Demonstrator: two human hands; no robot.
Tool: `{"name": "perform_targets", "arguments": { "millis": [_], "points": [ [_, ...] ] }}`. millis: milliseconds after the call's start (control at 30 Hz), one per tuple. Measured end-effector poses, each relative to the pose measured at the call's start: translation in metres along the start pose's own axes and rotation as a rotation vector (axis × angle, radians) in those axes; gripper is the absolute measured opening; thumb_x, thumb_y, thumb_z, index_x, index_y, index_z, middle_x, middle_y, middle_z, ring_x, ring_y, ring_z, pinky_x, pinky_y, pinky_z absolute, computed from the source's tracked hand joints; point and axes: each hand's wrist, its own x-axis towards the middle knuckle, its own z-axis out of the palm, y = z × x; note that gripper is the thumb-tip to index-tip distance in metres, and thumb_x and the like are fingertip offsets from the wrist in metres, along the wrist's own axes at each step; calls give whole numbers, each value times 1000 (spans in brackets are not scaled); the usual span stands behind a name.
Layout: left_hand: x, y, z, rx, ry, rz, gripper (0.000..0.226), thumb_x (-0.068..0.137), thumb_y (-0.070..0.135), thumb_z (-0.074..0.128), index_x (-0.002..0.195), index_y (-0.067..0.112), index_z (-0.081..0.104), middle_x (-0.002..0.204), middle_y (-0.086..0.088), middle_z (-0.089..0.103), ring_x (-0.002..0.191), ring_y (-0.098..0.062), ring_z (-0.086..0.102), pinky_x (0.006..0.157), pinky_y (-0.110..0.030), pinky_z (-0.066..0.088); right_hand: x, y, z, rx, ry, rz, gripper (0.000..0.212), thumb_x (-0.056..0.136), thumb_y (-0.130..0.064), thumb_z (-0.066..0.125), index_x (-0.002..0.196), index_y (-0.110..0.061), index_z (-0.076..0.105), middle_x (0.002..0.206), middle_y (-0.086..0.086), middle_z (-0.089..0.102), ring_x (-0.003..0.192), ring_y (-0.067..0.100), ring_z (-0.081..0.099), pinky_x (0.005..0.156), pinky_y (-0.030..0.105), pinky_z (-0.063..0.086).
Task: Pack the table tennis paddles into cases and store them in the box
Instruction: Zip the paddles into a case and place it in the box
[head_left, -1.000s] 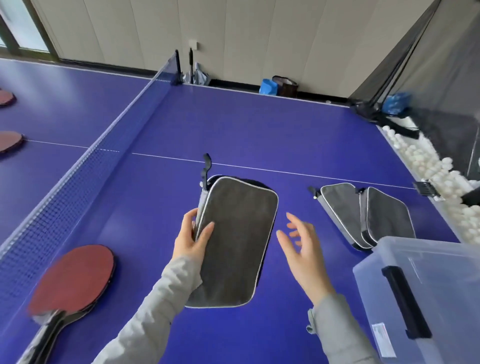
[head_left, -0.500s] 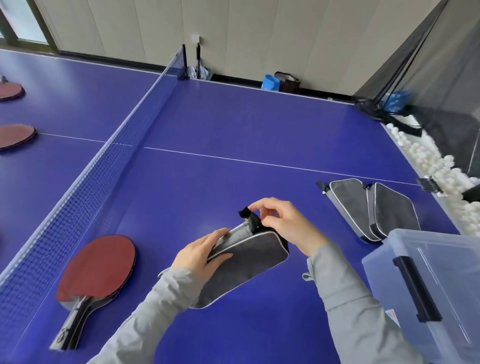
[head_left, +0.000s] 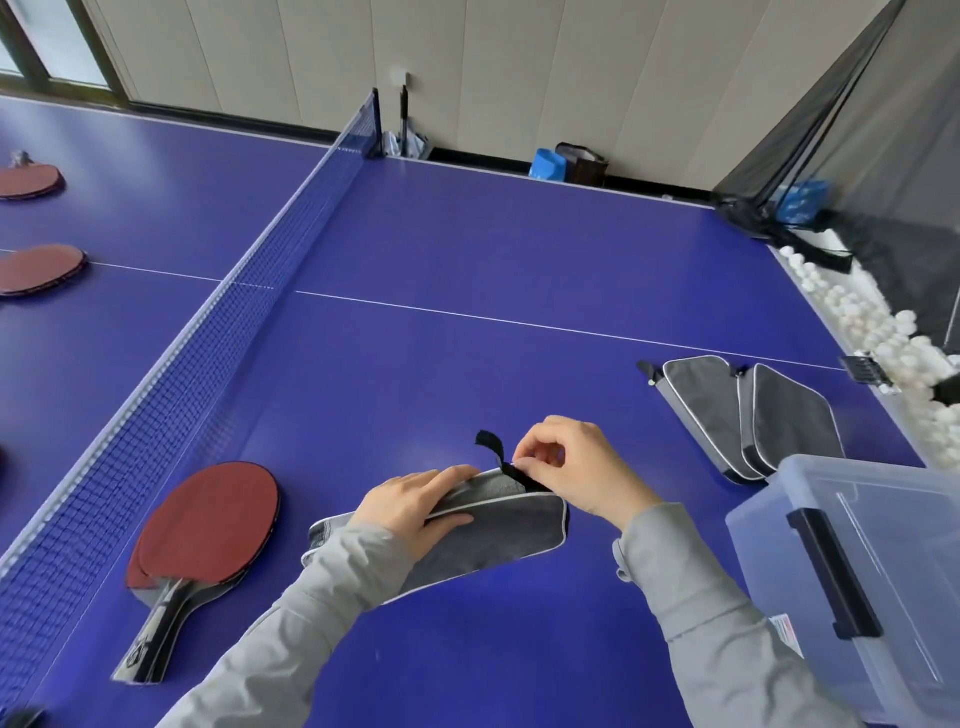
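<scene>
The left hand (head_left: 415, 501) gripped the grey case (head_left: 498, 535); right hand (head_left: 582, 478) fingers (head_left: 540, 457) pinched its strap end. Print on the box (head_left: 883, 571) label (head_left: 787, 631) was illegible.

The case (head_left: 493, 530) at the centre is matt grey woven cloth with pale piping (its pull strap (head_left: 491, 447) is black fabric), as are the two cases (head_left: 795, 421) at three o'clock. The paddle (head_left: 208, 519) at eight o'clock wears smooth, dull red rubber; the surface (head_left: 467, 234) is smooth blue with a faint sheen, and the box (head_left: 909, 519) at four o'clock is glossy translucent plastic with a black latch (head_left: 831, 577).
</scene>
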Motion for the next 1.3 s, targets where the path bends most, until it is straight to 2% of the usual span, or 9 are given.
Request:
{"name": "perform_targets", "arguments": {
  "millis": [200,267,433,633,767,867,1033,1233,1300],
  "points": [
    [0,2,-4,-61,66,-42,42,86,51,55,126,40,47,110,17,65,96,-13,63,79,-29,51,-3,4,-4,-77,64,26,22,87,-41,61,80,-20,61,87,-8,53,71,6,53,65,13,41],
    [2,3,-5,-52,68,-46,42,87,51,54,126,40,47,111,17,65,96,-14,63,79,-30,51,-7,3,-2,-95,121,-6,20,90,-35,60,80,-17,61,84,-4,55,72,8,53,63,13,39],
    [3,8,-2,-66,126,-85,41,88,48,55,125,34,52,110,13,66,97,-15,63,79,-30,51,-16,-5,9,-164,360,-144,16,90,-12,61,77,-2,63,78,1,52,61,22,48,58,32,42],
    [0,11,-4,-25,160,-76,42,88,45,56,127,29,54,107,8,68,96,-19,65,77,-30,51,-19,-10,13,-106,367,-179,3,84,-7,66,85,-4,67,88,2,60,71,15,57,62,11,45],
    [1,11,-6,4,129,-86,44,90,49,51,131,32,49,110,11,66,101,-16,62,82,-31,49,-17,-10,14,-97,366,-121,5,82,-5,68,83,-2,64,87,4,59,73,20,58,65,25,51],
    [1,11,-5,3,121,-96,45,89,52,49,131,36,46,111,14,65,101,-13,61,82,-29,49,-12,-11,12,-59,345,-71,7,81,-6,68,80,-3,62,82,4,56,71,21,56,63,31,48],
    [-1,8,-6,-35,96,-99,45,88,51,52,131,38,47,114,17,64,102,-14,62,83,-30,50,-5,-8,-2,-10,124,17,7,85,-20,67,86,-15,63,78,-5,61,69,4,56,59,9,40],
    [2,2,-17,-81,8,-44,46,86,49,57,130,40,47,117,19,63,104,-9,61,88,-26,48,-3,-7,-20,-13,-69,19,6,86,-26,66,82,-25,61,80,-8,66,75,8,62,64,21,47],
    [2,0,-22,-99,-13,-37,46,85,48,60,129,40,48,115,19,64,104,-9,61,89,-25,47,-3,-7,-24,22,-85,17,6,85,-24,67,80,-25,63,78,-7,69,73,6,63,64,19,48]
  ]
}}
